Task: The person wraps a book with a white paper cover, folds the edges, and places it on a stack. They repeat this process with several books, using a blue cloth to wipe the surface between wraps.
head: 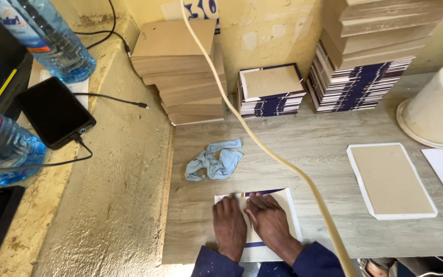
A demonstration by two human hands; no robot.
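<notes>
On the ledge left of the bench stand two water bottles (52, 41), with a black phone (55, 110) on a cable between them. At the bench's back edge are stacks of brown boards (180, 66) and two stacks of covered boards (272, 90). A crumpled blue rag (215, 163) lies left of the bench's middle.

At the near edge lies a white sheet with a board on it (283, 205), a dark stripe showing along its far and near sides. The left hand (229, 225) lies flat, fingers out and together, palm pressed on the sheet; it grips nothing. The right hand (270, 223) lies just beside it, equally flat and open, fingers angled toward the left hand.

This looks like the pressing step: smoothing board and cover sheet together. The next move would probably call for spreading that pressure outward to the uncovered far right corner.

Farther right lies another board on white paper (390, 179); a white bucket (439, 107) stands at the far right edge.
</notes>
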